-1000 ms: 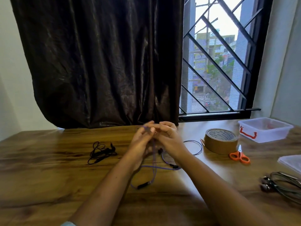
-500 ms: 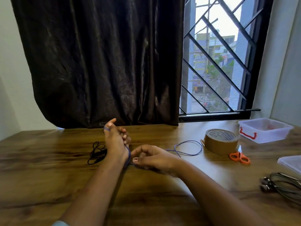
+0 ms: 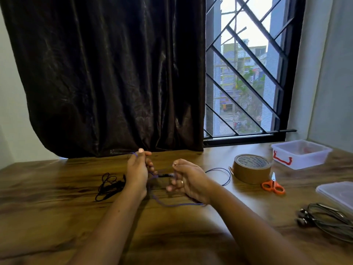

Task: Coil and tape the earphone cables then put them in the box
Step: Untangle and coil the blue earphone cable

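The purple earphone cable [image 3: 181, 205] is strung between both hands, above the wooden table [image 3: 57, 217]. The left hand [image 3: 137, 170] stands upright with its fingers curled. A loop of the cable passes over its thumb tip and a strand runs down past its palm, so it grips the cable. The right hand [image 3: 189, 178], just beside the left and a little lower, has its fingers curled and pinches a short dark piece of the same cable between thumb and fingertips. Below the two hands the slack sags onto the table and passes under the right wrist. Another loop of it lies on the wood just beyond the right hand, on its outer side.

A tangled black earphone [image 3: 109, 186] rests on the table just outside the left hand. Outward from the right hand stands a roll of brown tape [image 3: 252, 169], with orange-handled scissors [image 3: 273, 186] just beside it. Farther out, a clear plastic box [image 3: 313, 159] with a red clasp sits near the window. Its lid [image 3: 338, 194] lies nearer the person, and a grey coiled earphone [image 3: 328, 222] rests in front of the lid.
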The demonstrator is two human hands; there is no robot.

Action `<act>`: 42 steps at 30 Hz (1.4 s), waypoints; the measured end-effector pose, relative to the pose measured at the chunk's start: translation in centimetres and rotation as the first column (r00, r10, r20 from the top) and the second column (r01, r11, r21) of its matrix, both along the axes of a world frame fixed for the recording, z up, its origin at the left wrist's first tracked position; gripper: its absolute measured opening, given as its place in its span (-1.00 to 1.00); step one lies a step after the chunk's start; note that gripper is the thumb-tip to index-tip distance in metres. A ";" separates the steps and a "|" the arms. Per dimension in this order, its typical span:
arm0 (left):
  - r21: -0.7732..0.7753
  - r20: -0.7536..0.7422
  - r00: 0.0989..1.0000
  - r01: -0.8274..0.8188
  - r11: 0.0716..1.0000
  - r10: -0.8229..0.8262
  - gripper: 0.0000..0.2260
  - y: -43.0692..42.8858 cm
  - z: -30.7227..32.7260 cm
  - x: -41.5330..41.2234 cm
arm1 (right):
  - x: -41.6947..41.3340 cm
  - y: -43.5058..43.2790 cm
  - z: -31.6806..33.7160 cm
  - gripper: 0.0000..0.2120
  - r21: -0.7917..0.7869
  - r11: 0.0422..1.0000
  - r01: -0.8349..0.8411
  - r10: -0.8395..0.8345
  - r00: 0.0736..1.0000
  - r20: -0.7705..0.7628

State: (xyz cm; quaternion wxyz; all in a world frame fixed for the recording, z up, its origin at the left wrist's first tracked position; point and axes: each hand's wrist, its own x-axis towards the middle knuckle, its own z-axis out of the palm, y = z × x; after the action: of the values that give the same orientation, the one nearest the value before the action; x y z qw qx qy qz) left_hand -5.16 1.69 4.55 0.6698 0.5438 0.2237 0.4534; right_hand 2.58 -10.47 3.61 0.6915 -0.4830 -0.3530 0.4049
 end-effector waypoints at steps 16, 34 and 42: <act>0.035 -0.404 0.690 0.668 0.743 -0.601 -0.70 -2.4 -0.8 -0.7 | 1.5 -0.6 0.8 -0.76 0.224 0.948 0.226 -0.221 0.974 -0.049; -0.074 0.250 0.934 0.282 0.956 -0.256 -0.74 -2.1 0.4 0.0 | -0.8 1.8 -1.8 -0.88 -0.109 0.994 -0.019 0.054 0.945 0.322; -0.231 0.088 0.995 -0.015 0.973 0.037 -0.72 0.8 0.1 -1.0 | 3.4 -1.6 0.3 -0.73 -0.088 0.926 0.367 -0.071 0.399 0.914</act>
State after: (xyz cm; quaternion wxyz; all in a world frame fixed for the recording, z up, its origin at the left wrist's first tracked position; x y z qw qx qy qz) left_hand -6.16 2.53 4.63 0.7319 0.4381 0.2508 0.4578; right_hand 5.94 -12.08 3.90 0.3691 -0.7568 -0.5384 0.0344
